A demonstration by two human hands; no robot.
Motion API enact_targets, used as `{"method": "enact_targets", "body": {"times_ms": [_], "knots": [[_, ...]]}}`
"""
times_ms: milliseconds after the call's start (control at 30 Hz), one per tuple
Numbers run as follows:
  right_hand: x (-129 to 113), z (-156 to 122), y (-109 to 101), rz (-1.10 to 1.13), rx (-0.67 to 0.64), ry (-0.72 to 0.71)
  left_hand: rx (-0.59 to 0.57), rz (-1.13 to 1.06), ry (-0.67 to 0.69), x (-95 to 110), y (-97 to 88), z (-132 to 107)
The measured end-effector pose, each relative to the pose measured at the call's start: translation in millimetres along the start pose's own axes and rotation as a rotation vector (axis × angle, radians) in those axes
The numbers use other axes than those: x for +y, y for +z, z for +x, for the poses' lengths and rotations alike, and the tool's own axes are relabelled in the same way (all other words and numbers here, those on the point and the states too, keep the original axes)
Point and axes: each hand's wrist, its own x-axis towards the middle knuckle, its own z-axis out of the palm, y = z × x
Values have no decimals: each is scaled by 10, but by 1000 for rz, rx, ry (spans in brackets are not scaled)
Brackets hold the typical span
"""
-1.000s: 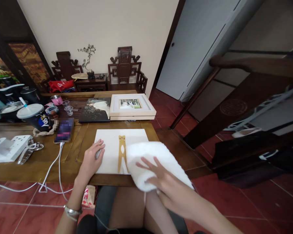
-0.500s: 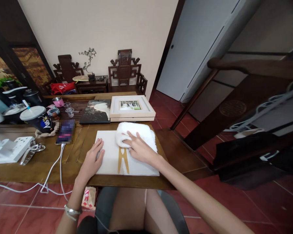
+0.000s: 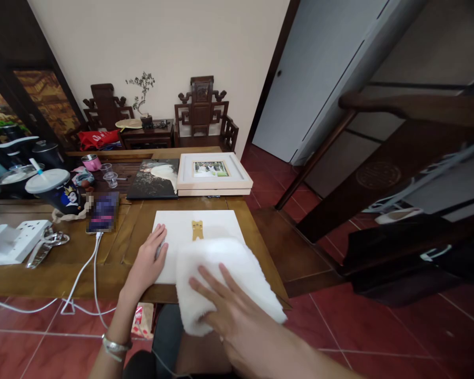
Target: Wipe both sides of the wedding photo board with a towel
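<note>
A flat white panel (image 3: pixel 171 231) lies on the wooden table near its front edge, with a gold-coloured metal-looking piece (image 3: pixel 197 229) on its face. My left hand (image 3: pixel 148 258) rests on the panel's left edge, fingers stretched out and holding nothing. In my right hand (image 3: pixel 231 305) is a fluffy white cloth (image 3: pixel 221 255), gripped with the fingers spread on top and the thumb tucked under. The cloth covers the panel's lower right part and the lower end of the gold piece, and hangs past the table's front edge.
Behind the panel lie a framed photo (image 3: pixel 215 176) and a dark picture panel (image 3: pixel 152 179). To the left are a phone (image 3: pixel 102 210) on a white cable, a drink cup (image 3: pixel 59 192) and a power strip (image 3: pixel 21 242). A wooden chair (image 3: pixel 373 173) stands at right.
My right hand has drawn the cloth down the panel toward me and past its near edge, uncovering the top of the gold piece. My left hand stays in place.
</note>
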Motion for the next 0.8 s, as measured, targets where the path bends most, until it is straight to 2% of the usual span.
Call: {"method": "enact_targets", "body": {"times_ms": [133,367,500,633,800], "knots": [[126,141,-54,60,32,35,-10,3,2,-4,-4,0],[630,966,-233,-157,58,212,-4,11,10,-34,-7,-7],[734,1261,-283,-202,79,235,3,6,11,-46,-3,-7],[616,1160,-217,-220,29,214,17,6,7,-39,3,-7],[230,665,6,-216,-26,86,14,20,8,-23,6,-6]]}}
